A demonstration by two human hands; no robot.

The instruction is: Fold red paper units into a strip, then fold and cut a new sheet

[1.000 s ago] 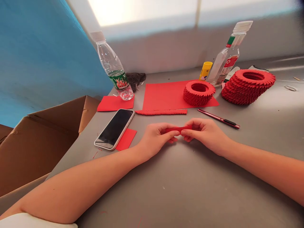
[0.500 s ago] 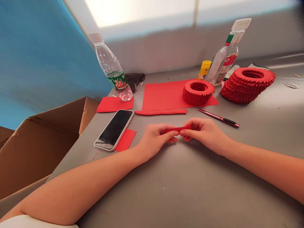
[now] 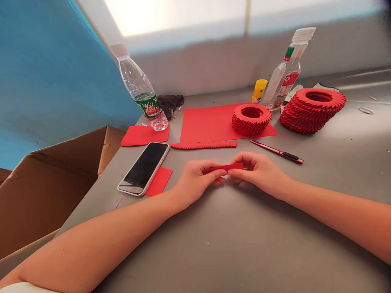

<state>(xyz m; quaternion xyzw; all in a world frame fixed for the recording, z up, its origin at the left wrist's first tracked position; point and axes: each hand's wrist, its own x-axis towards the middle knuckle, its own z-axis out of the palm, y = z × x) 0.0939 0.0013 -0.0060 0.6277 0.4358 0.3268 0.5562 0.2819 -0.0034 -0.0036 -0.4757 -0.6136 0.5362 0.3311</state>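
Observation:
Both hands pinch a narrow folded strip of red paper (image 3: 226, 167) just above the grey table (image 3: 232, 244). My left hand (image 3: 198, 180) grips its left end with thumb and fingers closed. My right hand (image 3: 259, 171) grips its right end the same way. Behind the hands lies a long strip of joined red folded pieces (image 3: 204, 144). A large red paper sheet (image 3: 207, 122) lies further back, with a small ring of red folded pieces (image 3: 251, 119) resting on its right part.
A phone (image 3: 144, 168) lies left on a red paper piece (image 3: 160, 181). A utility knife (image 3: 276, 151), a bigger red ring (image 3: 312, 110), a glue stick (image 3: 259, 90) and two clear bottles (image 3: 140, 90) (image 3: 283, 77) stand behind. An open cardboard box (image 3: 51, 179) sits beside the table's left edge.
The hands keep their pinch on the red strip and have hardly moved. The view has shifted slightly, so everything sits a little further left in the picture.

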